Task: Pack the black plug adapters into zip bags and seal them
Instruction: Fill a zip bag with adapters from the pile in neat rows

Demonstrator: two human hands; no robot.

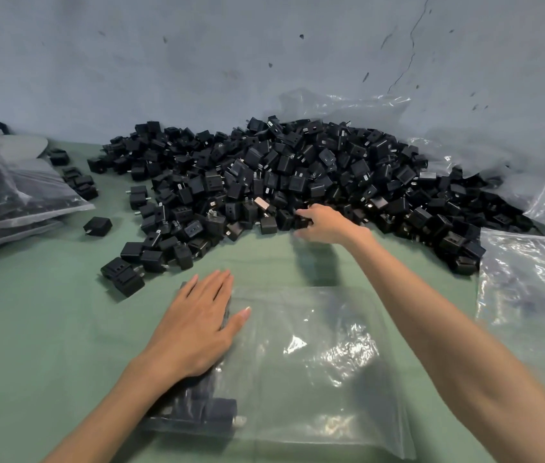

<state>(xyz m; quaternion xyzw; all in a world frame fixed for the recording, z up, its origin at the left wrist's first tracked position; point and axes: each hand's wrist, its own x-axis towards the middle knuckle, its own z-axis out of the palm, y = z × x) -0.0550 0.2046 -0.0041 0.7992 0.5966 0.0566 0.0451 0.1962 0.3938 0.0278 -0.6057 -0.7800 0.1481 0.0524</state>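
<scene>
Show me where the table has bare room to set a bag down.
Bare table: near-left, between the left hand and the stacked bags; also a strip between pile and zip bag, beside the right hand gripping an adapter. Crowded: pile at back, loose bags at right.

Adapter heap (298, 182) behind zip bag (298, 362) (a few adapters (204, 412) inside), filled bags (14, 195) far left, table (47, 329) beneath.

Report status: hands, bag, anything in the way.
Left hand flat on zip bag, pressing adapters inside. Right hand at the pile, pinching one adapter. Nothing between pile and bag.
</scene>
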